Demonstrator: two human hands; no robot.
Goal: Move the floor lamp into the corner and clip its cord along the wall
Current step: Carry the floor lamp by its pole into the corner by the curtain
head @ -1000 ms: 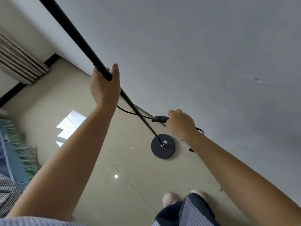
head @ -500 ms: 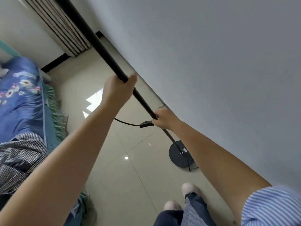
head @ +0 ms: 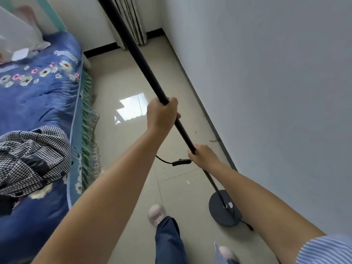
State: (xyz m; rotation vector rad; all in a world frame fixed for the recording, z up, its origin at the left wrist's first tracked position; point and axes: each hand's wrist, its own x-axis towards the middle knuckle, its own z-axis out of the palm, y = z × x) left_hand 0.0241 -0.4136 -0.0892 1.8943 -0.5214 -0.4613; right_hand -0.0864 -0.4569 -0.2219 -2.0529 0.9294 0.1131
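Note:
The black floor lamp pole (head: 133,48) slants from the top of the view down to its round black base (head: 219,212) near the white wall. My left hand (head: 162,115) is wrapped around the pole at mid height. Lower down, my right hand (head: 204,156) grips the pole and seems to hold the black cord with its inline switch (head: 181,161), which loops out to the left. A short piece of cord (head: 247,224) trails from behind the base. The lamp head is out of view.
A bed with a blue flowered cover (head: 38,92) and a checked garment (head: 32,159) fills the left side. A striped curtain (head: 131,21) hangs in the far corner above the dark baseboard (head: 102,48). Beige tiled floor (head: 133,149) runs between bed and wall. My feet (head: 157,214) stand near the base.
The view has swung towards the far corner and the bed. My right hand has closed on the pole lower down. The base now sits nearer my feet.

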